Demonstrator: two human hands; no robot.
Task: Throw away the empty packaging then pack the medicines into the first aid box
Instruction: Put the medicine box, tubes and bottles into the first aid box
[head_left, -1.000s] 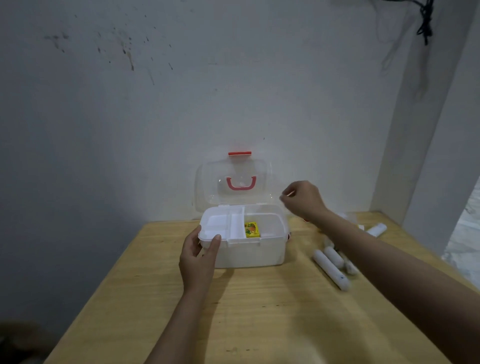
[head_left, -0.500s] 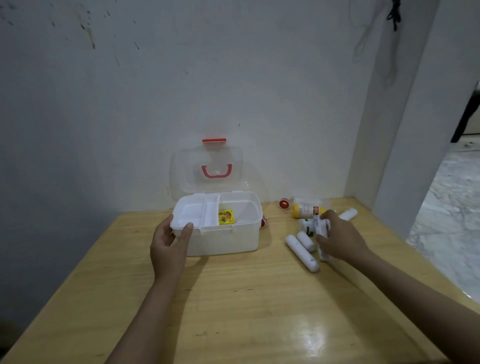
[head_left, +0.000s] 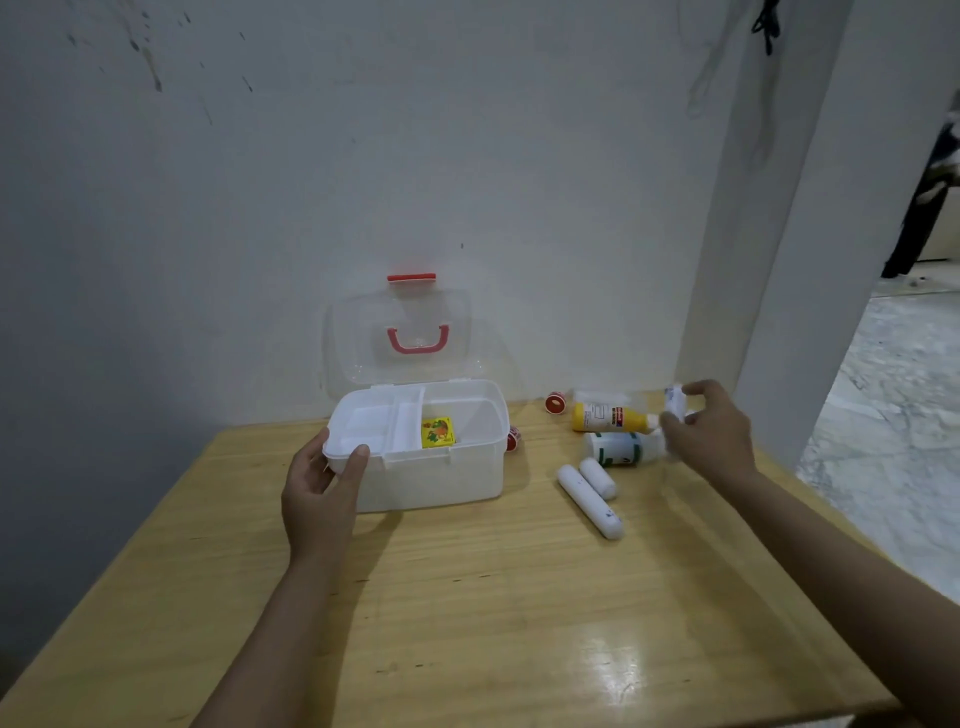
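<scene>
The white first aid box (head_left: 441, 480) stands open on the wooden table, its clear lid (head_left: 402, 338) upright against the wall. A small yellow packet (head_left: 438, 432) lies in its inner tray. My left hand (head_left: 322, 480) grips the box's front left corner. My right hand (head_left: 714, 431) is lifted at the right and holds a small white tube (head_left: 674, 402) upright in its fingers. Beside it lie a yellow bottle (head_left: 610, 419), a white bottle with a green label (head_left: 618, 449) and two white tubes (head_left: 589, 499).
A small red-capped jar (head_left: 556, 404) lies by the wall, another red piece (head_left: 513, 439) sits at the box's right side. A white pillar (head_left: 810, 208) rises at the table's right rear corner. The table's right edge (head_left: 831, 519) drops to a tiled floor.
My right hand has picked a white tube out of the pile and raised it. The left hand stays on the box. The view has shifted slightly.
</scene>
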